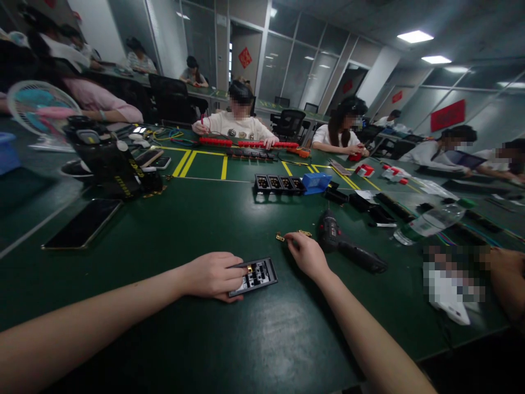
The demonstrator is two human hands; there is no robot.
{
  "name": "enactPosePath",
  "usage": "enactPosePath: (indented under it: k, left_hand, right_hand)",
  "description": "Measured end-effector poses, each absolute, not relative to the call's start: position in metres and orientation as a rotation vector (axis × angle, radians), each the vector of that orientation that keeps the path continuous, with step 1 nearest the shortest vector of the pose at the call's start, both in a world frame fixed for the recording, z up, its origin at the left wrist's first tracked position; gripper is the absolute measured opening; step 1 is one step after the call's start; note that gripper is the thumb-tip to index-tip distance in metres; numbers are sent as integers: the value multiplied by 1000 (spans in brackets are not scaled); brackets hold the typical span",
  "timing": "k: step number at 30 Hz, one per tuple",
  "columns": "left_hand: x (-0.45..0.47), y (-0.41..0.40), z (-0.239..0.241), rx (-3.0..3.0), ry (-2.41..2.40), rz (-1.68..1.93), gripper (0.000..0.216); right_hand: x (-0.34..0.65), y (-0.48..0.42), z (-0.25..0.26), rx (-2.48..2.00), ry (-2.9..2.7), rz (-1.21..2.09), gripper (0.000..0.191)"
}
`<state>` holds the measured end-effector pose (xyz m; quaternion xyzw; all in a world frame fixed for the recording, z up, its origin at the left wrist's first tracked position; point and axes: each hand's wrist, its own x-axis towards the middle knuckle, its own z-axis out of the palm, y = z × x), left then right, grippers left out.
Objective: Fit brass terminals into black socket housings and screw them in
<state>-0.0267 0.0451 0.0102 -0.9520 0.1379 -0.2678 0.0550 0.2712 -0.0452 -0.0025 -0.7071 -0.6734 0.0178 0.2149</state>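
Note:
My left hand point(213, 274) rests on the green table point(197, 219), fingers closed around the left end of a small black socket module point(256, 275) with a brass piece in it. My right hand point(305, 253) reaches forward, its fingertips pinched on small brass parts point(293, 235) lying on the table. A black electric screwdriver point(348, 246) lies just right of that hand.
A row of black socket modules point(279, 184) and a blue box point(316, 182) sit farther back. A phone point(82, 223) lies at the left, a black bag point(109, 158) and a fan point(39, 109) behind it. A plastic bottle point(430, 221) lies at the right. Several people work around the table.

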Motion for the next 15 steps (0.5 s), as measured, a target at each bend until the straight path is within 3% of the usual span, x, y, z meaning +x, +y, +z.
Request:
enactPosePath:
  k: [15]
  left_hand:
    - [-28,45,8,-2885,414,-804,23]
  right_hand:
    - [263,-48,2,-2014,-1903,77,14]
